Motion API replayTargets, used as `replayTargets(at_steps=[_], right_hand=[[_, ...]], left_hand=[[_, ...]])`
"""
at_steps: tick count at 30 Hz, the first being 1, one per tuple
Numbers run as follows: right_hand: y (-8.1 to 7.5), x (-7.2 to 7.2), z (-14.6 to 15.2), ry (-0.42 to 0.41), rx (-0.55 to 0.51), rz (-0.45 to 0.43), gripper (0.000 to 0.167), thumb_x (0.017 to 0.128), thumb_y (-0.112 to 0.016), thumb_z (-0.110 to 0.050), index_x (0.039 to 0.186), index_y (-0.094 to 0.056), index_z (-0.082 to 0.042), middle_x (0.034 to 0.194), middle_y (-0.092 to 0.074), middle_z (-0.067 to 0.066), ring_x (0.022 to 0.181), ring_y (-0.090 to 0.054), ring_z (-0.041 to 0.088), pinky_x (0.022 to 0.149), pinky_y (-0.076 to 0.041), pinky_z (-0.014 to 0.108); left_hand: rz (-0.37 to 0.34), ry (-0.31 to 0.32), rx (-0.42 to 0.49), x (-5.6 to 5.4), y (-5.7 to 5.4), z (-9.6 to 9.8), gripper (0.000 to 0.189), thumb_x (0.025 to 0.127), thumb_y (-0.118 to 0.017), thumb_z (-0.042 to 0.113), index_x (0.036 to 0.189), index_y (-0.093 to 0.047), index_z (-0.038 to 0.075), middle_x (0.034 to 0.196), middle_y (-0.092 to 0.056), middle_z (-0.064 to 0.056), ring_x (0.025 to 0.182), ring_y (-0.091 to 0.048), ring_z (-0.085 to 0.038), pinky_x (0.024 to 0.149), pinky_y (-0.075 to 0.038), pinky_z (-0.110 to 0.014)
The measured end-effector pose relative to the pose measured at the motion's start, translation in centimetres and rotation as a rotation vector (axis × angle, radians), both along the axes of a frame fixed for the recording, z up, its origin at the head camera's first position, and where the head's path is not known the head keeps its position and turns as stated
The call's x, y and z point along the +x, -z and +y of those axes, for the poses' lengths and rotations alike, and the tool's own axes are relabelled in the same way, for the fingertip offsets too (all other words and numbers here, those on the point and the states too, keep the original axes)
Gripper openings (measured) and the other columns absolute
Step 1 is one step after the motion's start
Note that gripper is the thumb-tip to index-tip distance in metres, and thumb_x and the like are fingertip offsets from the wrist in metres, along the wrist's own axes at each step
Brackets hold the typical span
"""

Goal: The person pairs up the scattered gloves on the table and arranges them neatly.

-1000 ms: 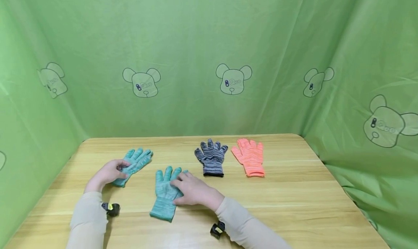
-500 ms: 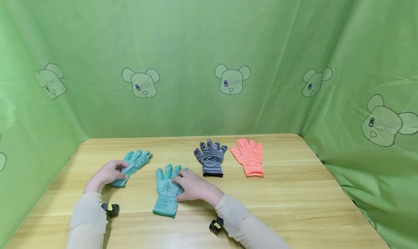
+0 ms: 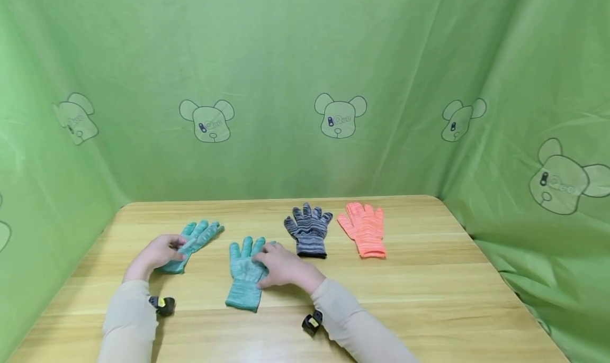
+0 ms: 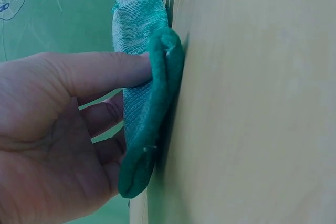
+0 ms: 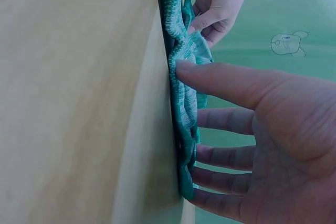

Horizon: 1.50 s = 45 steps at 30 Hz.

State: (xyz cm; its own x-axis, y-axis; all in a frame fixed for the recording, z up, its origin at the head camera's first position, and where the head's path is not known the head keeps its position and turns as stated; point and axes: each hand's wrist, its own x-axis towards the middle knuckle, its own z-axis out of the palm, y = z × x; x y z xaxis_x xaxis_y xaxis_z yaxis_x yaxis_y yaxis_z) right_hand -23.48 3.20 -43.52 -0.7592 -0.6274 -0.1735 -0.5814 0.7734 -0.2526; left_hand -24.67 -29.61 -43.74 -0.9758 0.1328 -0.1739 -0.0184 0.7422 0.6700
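Observation:
A teal knit glove [image 3: 202, 235] lies at the left of the table, its fingers pointing away to the right. My left hand [image 3: 159, 253] is over it, thumb and fingers apart; in the left wrist view the thumb presses the glove [image 4: 137, 35] close to its cuff opening. A second teal glove [image 3: 244, 295] lies palm-flat nearer the middle, fingers pointing away. My right hand [image 3: 286, 269] rests on its right side. In the right wrist view the thumb and outstretched fingers touch this glove's rumpled edge [image 5: 178, 98]. The right hand hides its thumb side in the head view.
A grey-black striped glove [image 3: 311, 233] and an orange glove [image 3: 369, 230] lie side by side at the back right. Green curtains [image 3: 281, 45] with bear-head drawings close off the wooden table [image 3: 429, 299] at the back and sides.
The middle teal glove has slid away from me and slightly right, turning more upright under my right hand. The left glove has shifted slightly; my left hand has hardly moved.

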Motion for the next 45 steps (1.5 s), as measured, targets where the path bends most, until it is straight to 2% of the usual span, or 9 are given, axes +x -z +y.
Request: replayTargets(at_steps=[17,29,40,43,45], right_hand=[[0.0,-1.5,-0.1,0.013,-0.009,-0.026,0.065,0.079,-0.078,-0.040,0.138,-0.055,-0.024,0.143,-0.049,0.005,0.129,-0.046,0.023,0.104,-0.046,0.040],[-0.5,-2.1,-0.7,0.031,0.024,-0.029,0.064,0.080,-0.078,-0.036,0.137,-0.055,-0.023,0.147,-0.046,0.008,0.135,-0.043,0.027,0.107,-0.045,0.043],[0.0,-3.5,-0.8,0.101,-0.059,-0.062,0.065,0.079,-0.080,-0.034,0.137,-0.056,-0.020,0.148,-0.046,0.007,0.137,-0.042,0.026,0.111,-0.042,0.041],[0.0,-3.8,-0.9,0.116,-0.092,-0.077,0.066,0.079,-0.081,-0.031,0.138,-0.055,-0.017,0.149,-0.044,0.009,0.139,-0.041,0.028,0.113,-0.040,0.041],[0.1,-4.0,-1.0,0.128,-0.112,-0.088,0.066,0.079,-0.081,-0.029,0.138,-0.054,-0.016,0.150,-0.043,0.010,0.140,-0.040,0.029,0.114,-0.039,0.041]], left_hand=[[-0.004,-0.023,-0.010,0.1,0.0,0.0,0.042,0.080,-0.069,0.002,0.119,-0.059,-0.010,0.117,-0.059,-0.030,0.112,-0.052,-0.044,0.101,-0.038,-0.062],[-0.004,-0.023,-0.006,0.0,0.1,-0.1,0.041,0.081,-0.069,0.002,0.119,-0.059,-0.010,0.117,-0.059,-0.029,0.112,-0.052,-0.044,0.102,-0.037,-0.062],[-0.018,-0.035,0.014,-0.1,0.3,-0.3,0.042,0.081,-0.071,0.003,0.120,-0.059,-0.010,0.118,-0.059,-0.029,0.113,-0.051,-0.043,0.102,-0.037,-0.061],[-0.010,-0.016,0.031,-0.1,0.4,-0.5,0.044,0.079,-0.073,0.006,0.119,-0.060,-0.009,0.117,-0.059,-0.028,0.111,-0.052,-0.042,0.101,-0.038,-0.061],[0.011,-0.001,0.027,-0.3,0.6,-0.7,0.043,0.079,-0.074,0.009,0.117,-0.062,-0.007,0.113,-0.061,-0.026,0.107,-0.054,-0.039,0.098,-0.042,-0.056]])
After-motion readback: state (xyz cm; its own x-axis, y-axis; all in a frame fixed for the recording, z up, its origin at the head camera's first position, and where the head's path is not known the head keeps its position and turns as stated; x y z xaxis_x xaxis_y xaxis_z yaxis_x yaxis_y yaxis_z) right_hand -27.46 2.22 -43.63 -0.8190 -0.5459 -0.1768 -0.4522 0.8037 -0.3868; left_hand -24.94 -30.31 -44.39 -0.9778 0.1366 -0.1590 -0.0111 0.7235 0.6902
